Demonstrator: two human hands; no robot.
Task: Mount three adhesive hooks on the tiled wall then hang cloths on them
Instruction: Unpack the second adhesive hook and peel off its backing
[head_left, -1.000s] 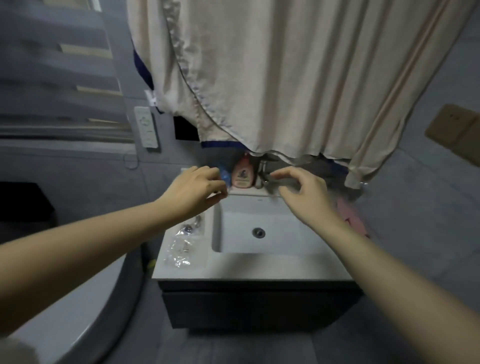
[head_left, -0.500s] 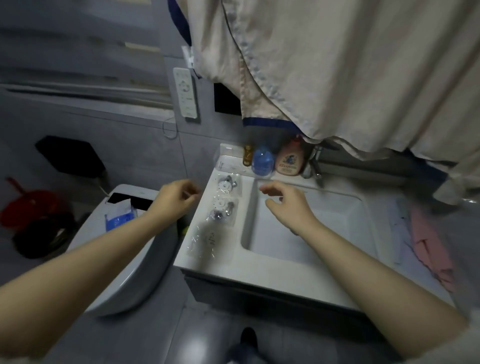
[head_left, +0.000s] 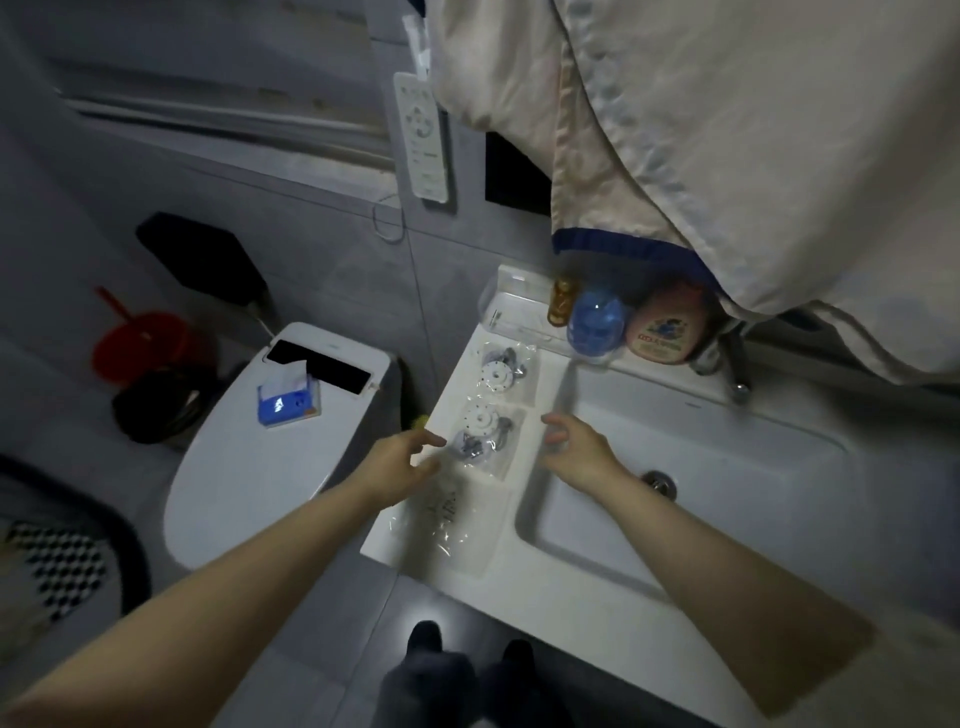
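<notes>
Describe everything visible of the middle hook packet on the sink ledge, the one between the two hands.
The middle hook packet is a clear, crinkled plastic bag lying flat on the white sink ledge, left of the basin. Inside show a round white disc with small holes and, nearer the person, dark metal-looking parts, blurred. It looks unopened, though that is hard to tell. A similar packet lies just behind it. The left hand has fingertips at its near-left edge; contact is unclear. The right hand hovers to its right, apart.

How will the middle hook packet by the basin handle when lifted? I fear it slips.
The hook packet looks like thin clear film, so probably floppy and slick. Its loose parts may slide inside. Likely light; it lies flat on the sink counter.
</notes>
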